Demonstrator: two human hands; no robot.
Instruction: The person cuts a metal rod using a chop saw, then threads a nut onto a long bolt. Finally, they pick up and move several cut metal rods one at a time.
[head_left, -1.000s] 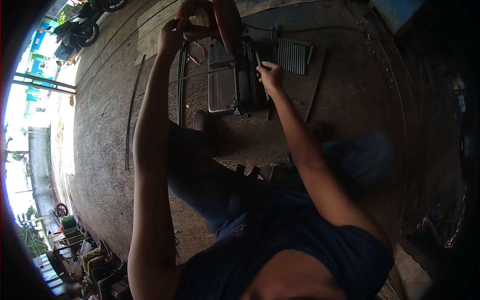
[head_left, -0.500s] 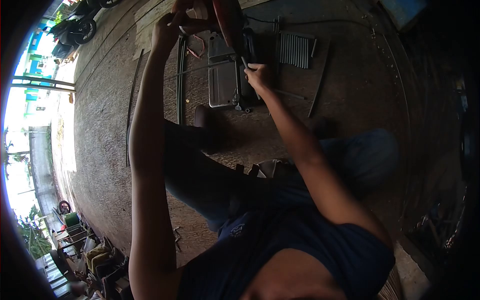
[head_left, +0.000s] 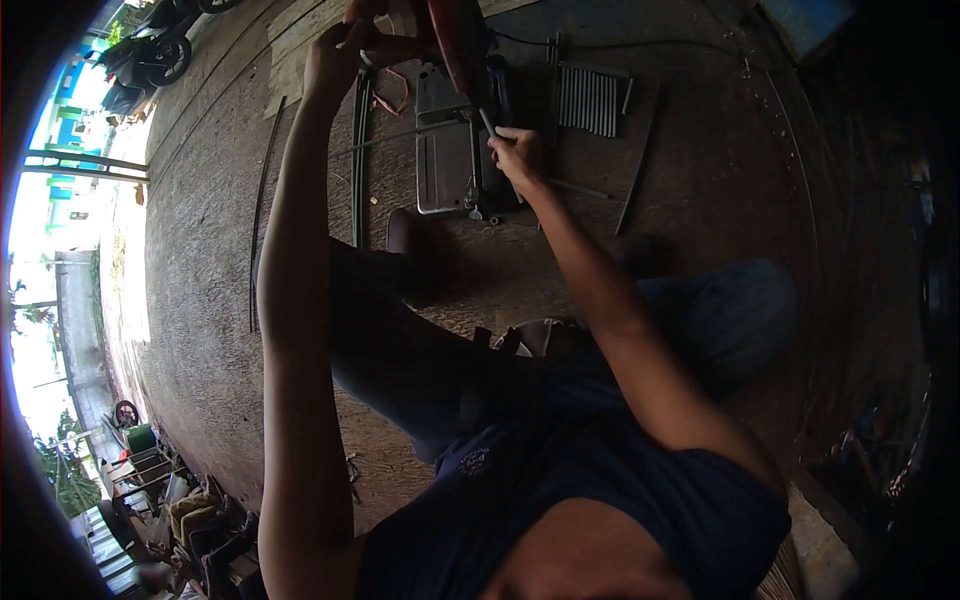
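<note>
At the top of the view stands a cut-off saw with a red blade guard (head_left: 455,45) and a grey metal base (head_left: 443,175). My left hand (head_left: 328,70) is closed round the saw's red handle (head_left: 392,48); the upper part of the handle runs out of view. My right hand (head_left: 520,156) has its fingers wrapped about a short grey metal rod (head_left: 487,121), whose far end reaches under the guard. Where the rod meets the blade is too dark to make out. The clamp screw (head_left: 475,170) of the saw lies just left of this hand.
A row of cut rods (head_left: 588,100) lies right of the saw. Long thin rods (head_left: 361,160) rest on the floor to its left, near a red cable (head_left: 392,95). A black cord (head_left: 640,42) crosses behind. A motorcycle (head_left: 150,60) is parked at the upper left.
</note>
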